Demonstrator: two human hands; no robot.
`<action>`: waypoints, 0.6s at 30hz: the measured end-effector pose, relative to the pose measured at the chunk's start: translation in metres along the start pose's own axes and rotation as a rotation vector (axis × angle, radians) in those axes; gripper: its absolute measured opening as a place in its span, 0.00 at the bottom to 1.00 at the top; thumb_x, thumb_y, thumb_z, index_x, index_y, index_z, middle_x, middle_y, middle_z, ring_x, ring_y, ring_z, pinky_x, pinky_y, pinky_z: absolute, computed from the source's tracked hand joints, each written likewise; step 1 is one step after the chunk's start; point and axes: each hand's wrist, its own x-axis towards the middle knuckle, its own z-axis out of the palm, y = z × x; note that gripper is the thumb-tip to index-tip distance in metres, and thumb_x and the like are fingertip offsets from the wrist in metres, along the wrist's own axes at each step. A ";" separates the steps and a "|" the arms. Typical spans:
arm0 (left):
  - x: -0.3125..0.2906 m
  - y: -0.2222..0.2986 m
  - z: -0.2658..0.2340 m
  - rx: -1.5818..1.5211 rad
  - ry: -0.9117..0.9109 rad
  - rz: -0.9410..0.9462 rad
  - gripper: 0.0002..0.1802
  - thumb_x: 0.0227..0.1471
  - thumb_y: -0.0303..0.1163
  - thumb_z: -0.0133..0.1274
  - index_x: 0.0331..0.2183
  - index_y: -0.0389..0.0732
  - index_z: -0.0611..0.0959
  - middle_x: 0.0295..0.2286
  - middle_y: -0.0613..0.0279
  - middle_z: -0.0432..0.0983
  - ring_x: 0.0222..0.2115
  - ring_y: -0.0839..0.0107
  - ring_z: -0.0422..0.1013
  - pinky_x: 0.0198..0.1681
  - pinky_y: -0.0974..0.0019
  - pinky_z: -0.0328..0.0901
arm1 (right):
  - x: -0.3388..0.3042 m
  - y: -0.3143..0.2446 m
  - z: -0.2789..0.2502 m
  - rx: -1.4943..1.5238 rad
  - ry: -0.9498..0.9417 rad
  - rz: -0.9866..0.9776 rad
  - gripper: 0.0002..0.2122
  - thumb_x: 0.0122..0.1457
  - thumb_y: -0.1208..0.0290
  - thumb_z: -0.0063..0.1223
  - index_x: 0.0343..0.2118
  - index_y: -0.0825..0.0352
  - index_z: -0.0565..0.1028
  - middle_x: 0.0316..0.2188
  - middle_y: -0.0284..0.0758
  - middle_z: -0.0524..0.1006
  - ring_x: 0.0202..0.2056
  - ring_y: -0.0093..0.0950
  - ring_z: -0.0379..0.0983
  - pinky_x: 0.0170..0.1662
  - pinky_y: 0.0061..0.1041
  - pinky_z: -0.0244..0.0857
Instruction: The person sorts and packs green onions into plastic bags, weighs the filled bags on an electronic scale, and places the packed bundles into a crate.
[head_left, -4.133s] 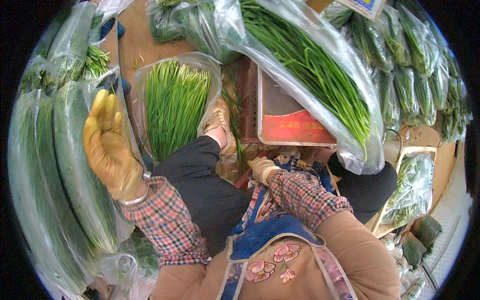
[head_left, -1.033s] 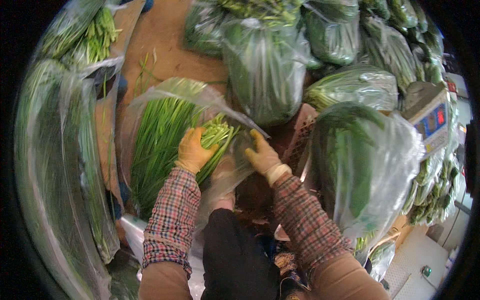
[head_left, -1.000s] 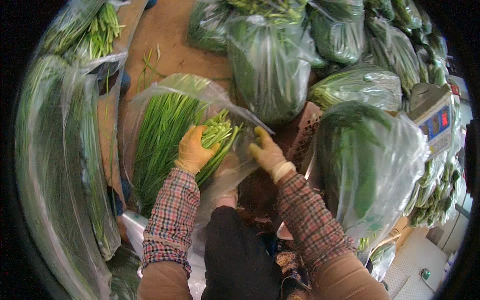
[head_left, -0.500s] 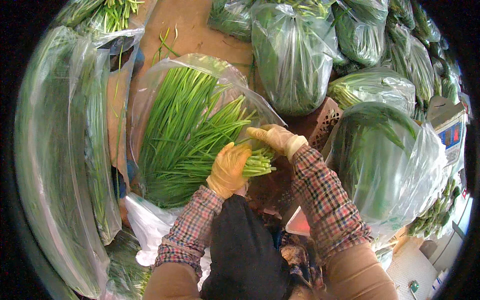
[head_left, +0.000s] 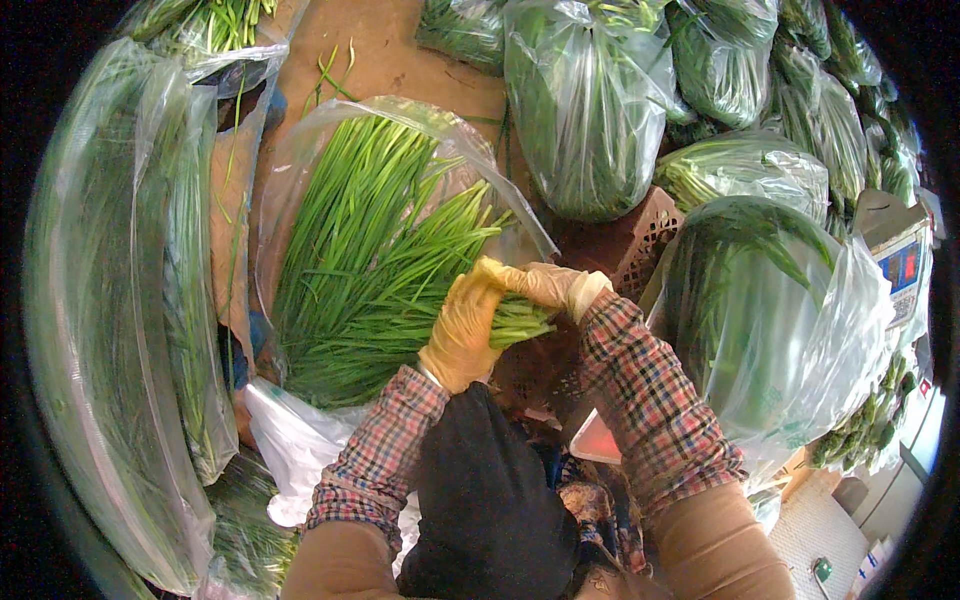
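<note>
My left hand (head_left: 465, 325), in a yellowish glove, is closed around a bunch of garlic chives (head_left: 523, 322) just behind its pale cut ends. The gloved right hand (head_left: 550, 286) bends over the top of the same bunch, and its fingertips meet those of the left. What the right fingers pinch, if anything, is hidden. Long green leaves run from the bunch leftward onto a larger heap of chives (head_left: 345, 240). This heap lies in a wide-mouthed clear plastic bag (head_left: 278, 190) in front of me.
Long bagged greens (head_left: 100, 320) line the left side. Filled clear bags (head_left: 585, 120) crowd the far side and right, one large bag (head_left: 745, 320) beside my right forearm. A brown perforated crate (head_left: 650, 240) stands beyond my right hand. A scale with a display (head_left: 900, 265) is at far right.
My hands have come together: the left fingers rose over the bunch, and the right fingertips now touch them. The bunch of chives stays in the left hand.
</note>
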 end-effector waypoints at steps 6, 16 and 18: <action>0.009 -0.001 0.007 -0.092 0.007 -0.130 0.55 0.34 0.39 0.65 0.58 0.32 0.53 0.56 0.40 0.54 0.57 0.45 0.52 0.60 0.51 0.47 | -0.014 -0.012 0.011 -0.684 -0.026 -0.142 0.40 0.32 0.34 0.60 0.38 0.71 0.77 0.37 0.50 0.77 0.41 0.41 0.74 0.44 0.36 0.66; 0.050 -0.065 -0.004 -0.781 -0.634 -0.367 0.33 0.50 0.34 0.50 0.56 0.33 0.63 0.51 0.44 0.65 0.54 0.56 0.61 0.56 0.62 0.57 | -0.007 0.017 0.037 -0.632 0.329 -0.145 0.16 0.43 0.71 0.60 0.37 0.68 0.72 0.35 0.45 0.77 0.40 0.42 0.74 0.39 0.37 0.70; 0.034 -0.135 0.023 -0.293 -0.521 -0.126 0.22 0.57 0.34 0.40 0.50 0.34 0.71 0.47 0.48 0.70 0.50 0.57 0.65 0.52 0.62 0.60 | -0.005 0.008 0.042 -0.670 0.331 -0.188 0.16 0.44 0.70 0.59 0.37 0.68 0.71 0.33 0.46 0.77 0.39 0.43 0.74 0.38 0.38 0.69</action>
